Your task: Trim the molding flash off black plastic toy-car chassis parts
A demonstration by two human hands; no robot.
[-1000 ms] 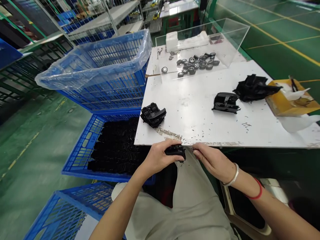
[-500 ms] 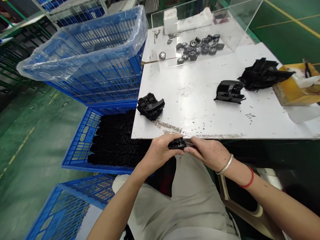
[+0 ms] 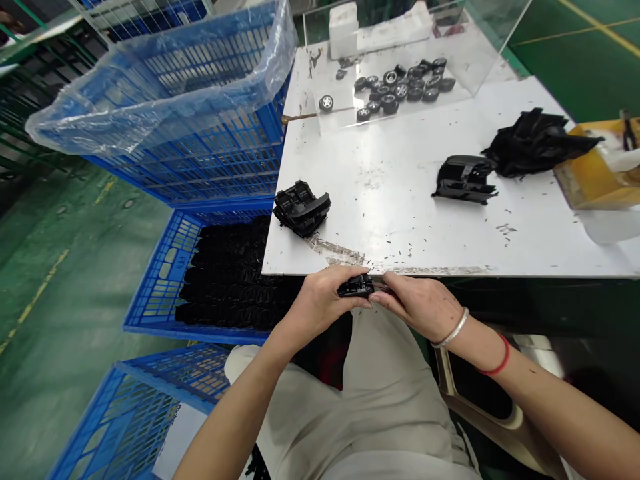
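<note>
I've got the left hand (image 3: 327,293) grip closed on the black part (image 3: 356,286) just off the desk's (image 3: 380,200) near edge, right hand (image 3: 423,303) pinching some thin thing (image 3: 381,285), too small to identify, so brace firmly, press lightly.

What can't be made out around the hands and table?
All in the head view:
Black part: left end covered by the left hand.
Thin item: mostly hidden by the right hand.
Yellow box: right side cut off by the picture's edge.
Dark scraps on the table: too small to identify.
</note>
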